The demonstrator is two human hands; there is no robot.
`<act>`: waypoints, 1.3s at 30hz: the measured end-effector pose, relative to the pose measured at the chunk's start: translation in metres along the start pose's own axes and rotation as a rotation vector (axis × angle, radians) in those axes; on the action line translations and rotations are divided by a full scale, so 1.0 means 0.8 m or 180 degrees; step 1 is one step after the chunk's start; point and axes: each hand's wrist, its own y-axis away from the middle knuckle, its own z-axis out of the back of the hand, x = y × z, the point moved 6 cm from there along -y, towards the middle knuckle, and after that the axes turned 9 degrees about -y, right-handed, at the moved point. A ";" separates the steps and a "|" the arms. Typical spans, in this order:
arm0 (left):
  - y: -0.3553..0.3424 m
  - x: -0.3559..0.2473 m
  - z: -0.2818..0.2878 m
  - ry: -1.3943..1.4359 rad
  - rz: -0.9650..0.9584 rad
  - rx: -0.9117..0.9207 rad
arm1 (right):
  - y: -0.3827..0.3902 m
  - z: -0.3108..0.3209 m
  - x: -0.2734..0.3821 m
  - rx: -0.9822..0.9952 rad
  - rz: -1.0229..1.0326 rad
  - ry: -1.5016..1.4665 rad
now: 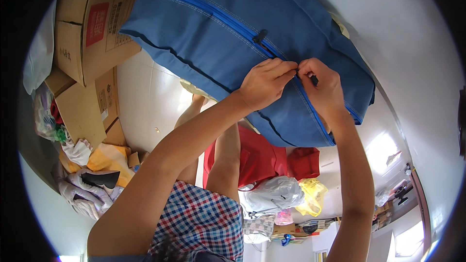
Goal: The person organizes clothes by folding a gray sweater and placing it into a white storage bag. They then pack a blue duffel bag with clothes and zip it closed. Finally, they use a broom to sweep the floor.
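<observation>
A large blue fabric bag [194, 29] with a bright blue zipper [218, 14] lies across the upper middle of the head view. A black zipper pull [260, 38] sits on the track above my fingers. My left hand [268, 80] is closed, its fingertips pinching the zipper track just below that pull. Beside it my right hand [320, 87] is curled, thumb and index pinched on the same track, almost touching my left fingertips. What exactly is between the fingertips is partly hidden.
Stacked cardboard boxes [99, 29] and bundled cloths [111, 160] line the left. A red bag [257, 155], a grey plastic bag [274, 194] and a yellow bag [310, 194] lie on the pale floor [145, 97] beyond my bare legs. A white wall [422, 58] curves along the right.
</observation>
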 end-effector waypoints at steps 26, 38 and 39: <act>0.004 -0.004 0.008 -0.0280 -0.0071 0.0238 | -0.074 -0.054 0.080 0.1499 0.1946 0.1587; 0.008 -0.008 0.051 -0.0049 -0.0048 -0.0171 | -0.024 -0.018 0.044 0.1409 0.1120 0.1418; 0.003 -0.009 0.051 -0.0053 -0.0090 -0.0017 | -0.020 -0.015 0.043 0.1283 0.1106 0.1385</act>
